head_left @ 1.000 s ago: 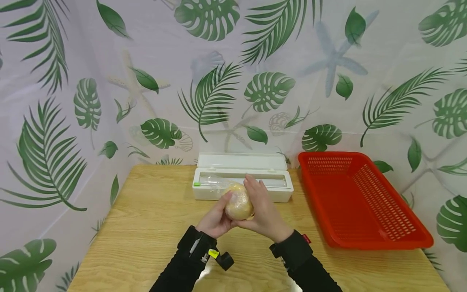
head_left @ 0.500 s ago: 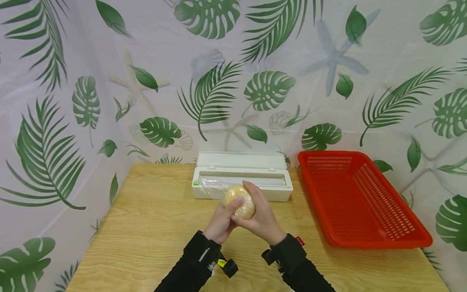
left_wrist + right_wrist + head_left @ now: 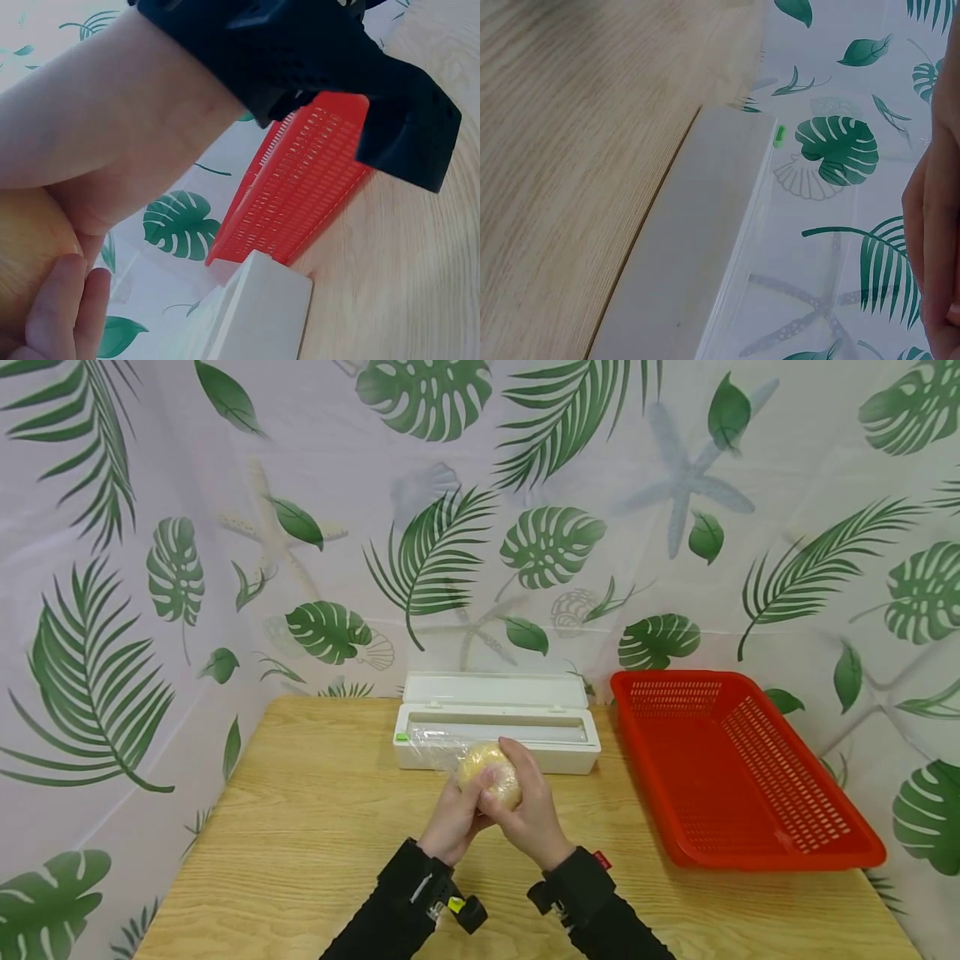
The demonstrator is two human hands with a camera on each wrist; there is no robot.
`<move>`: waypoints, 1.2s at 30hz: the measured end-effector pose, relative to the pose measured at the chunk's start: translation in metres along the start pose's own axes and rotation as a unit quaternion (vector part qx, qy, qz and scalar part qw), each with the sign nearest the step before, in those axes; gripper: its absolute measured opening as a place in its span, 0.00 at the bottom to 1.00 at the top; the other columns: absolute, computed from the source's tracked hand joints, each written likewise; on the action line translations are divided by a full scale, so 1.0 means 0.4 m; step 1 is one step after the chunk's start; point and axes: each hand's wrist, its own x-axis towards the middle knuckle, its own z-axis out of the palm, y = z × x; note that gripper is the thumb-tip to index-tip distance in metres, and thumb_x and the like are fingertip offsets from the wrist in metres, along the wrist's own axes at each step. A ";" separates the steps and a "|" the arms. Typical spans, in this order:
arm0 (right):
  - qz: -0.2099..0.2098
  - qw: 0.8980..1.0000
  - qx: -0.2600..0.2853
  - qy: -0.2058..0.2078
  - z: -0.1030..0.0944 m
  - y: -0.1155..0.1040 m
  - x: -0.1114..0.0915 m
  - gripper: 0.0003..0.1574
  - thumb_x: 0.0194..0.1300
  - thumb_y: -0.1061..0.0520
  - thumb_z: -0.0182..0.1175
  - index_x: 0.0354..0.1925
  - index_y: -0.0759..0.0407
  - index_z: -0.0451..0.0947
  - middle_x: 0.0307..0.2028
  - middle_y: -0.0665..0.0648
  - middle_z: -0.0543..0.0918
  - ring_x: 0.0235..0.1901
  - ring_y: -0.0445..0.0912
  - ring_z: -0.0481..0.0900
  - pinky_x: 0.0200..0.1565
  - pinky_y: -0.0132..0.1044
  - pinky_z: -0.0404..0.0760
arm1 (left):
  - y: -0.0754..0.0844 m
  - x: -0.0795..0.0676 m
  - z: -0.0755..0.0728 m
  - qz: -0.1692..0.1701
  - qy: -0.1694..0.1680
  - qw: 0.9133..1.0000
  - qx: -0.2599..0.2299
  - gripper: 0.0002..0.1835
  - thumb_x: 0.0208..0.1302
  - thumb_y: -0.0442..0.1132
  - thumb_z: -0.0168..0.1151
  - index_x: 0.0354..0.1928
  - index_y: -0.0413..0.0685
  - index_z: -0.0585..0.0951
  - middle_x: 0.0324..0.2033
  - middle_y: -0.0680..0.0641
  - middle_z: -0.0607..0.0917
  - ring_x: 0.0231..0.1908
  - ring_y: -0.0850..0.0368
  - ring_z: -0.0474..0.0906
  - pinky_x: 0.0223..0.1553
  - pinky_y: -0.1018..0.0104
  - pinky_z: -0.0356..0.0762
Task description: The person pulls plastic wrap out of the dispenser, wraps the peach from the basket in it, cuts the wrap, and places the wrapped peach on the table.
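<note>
A round, pale-yellow fruit (image 3: 478, 760) is wrapped in shiny cling film (image 3: 433, 750), its exact kind unclear. The film stretches from the fruit back to a white cling film box (image 3: 558, 762) with a raised lid. My left hand (image 3: 452, 817) grips the fruit from the lower left, thumb across its front. From the right, my right hand (image 3: 534, 818) holds it with curled fingers and thumb. In the left wrist view the fruit (image 3: 30, 255) fills the left edge, fingertips pressed on it. Only part of my right hand (image 3: 936, 217) shows in the right wrist view.
A red plastic basket (image 3: 701, 814) with slotted sides stands on the right of the wooden table (image 3: 300, 827). A leaf-patterned cloth (image 3: 450, 635) hangs behind the table, close to the box. A green slider (image 3: 780, 136) sits at one end of the box.
Both hands have turned the fruit slightly and drawn closer together. The right wrist has shifted left and down. More film now shows stretched between box and fruit.
</note>
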 end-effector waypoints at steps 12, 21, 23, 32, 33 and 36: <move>0.034 0.997 0.025 0.060 0.008 -0.023 0.011 0.23 0.47 0.75 0.50 0.46 0.79 0.68 0.44 0.76 0.71 0.42 0.64 0.71 0.39 0.54 0.73 | -0.011 -0.001 0.008 0.039 -0.008 0.999 0.007 0.28 0.60 0.51 0.54 0.55 0.40 0.62 0.42 0.45 0.72 0.38 0.57 0.75 0.35 0.67 0.75; 0.123 0.990 0.066 0.013 -0.013 -0.013 0.007 0.24 0.56 0.73 0.46 0.53 0.77 0.61 0.49 0.74 0.68 0.42 0.57 0.70 0.39 0.38 0.74 | -0.006 -0.009 0.006 0.034 -0.030 0.998 0.032 0.30 0.63 0.44 0.52 0.60 0.38 0.54 0.50 0.41 0.67 0.43 0.57 0.71 0.45 0.60 0.72; 0.156 0.984 0.085 -0.006 -0.023 -0.010 0.009 0.26 0.58 0.72 0.44 0.56 0.77 0.55 0.52 0.74 0.63 0.45 0.57 0.68 0.42 0.32 0.72 | -0.001 -0.009 0.006 0.034 -0.038 0.998 0.033 0.31 0.62 0.43 0.52 0.61 0.39 0.52 0.52 0.39 0.64 0.45 0.56 0.70 0.47 0.57 0.70; 0.210 0.970 0.117 0.027 -0.044 -0.001 0.011 0.23 0.60 0.73 0.44 0.52 0.78 0.49 0.46 0.74 0.56 0.43 0.52 0.59 0.42 0.35 0.62 | 0.018 -0.010 -0.010 0.079 -0.045 0.996 0.012 0.27 0.54 0.27 0.42 0.58 0.32 0.53 0.54 0.34 0.63 0.48 0.52 0.68 0.47 0.61 0.70; 0.202 0.973 0.107 0.039 -0.044 0.000 0.011 0.22 0.59 0.73 0.45 0.50 0.78 0.51 0.44 0.73 0.56 0.41 0.52 0.58 0.41 0.37 0.60 | 0.018 -0.009 -0.013 0.085 -0.040 0.995 0.013 0.27 0.53 0.25 0.40 0.58 0.33 0.53 0.54 0.35 0.63 0.48 0.52 0.68 0.47 0.60 0.70; 0.170 0.980 0.074 0.070 -0.045 0.005 0.012 0.16 0.57 0.74 0.48 0.43 0.78 0.55 0.38 0.72 0.58 0.37 0.52 0.56 0.37 0.43 0.56 | 0.017 -0.005 -0.019 0.096 -0.014 0.995 0.017 0.25 0.57 0.22 0.37 0.59 0.35 0.56 0.54 0.36 0.64 0.49 0.50 0.69 0.47 0.59 0.70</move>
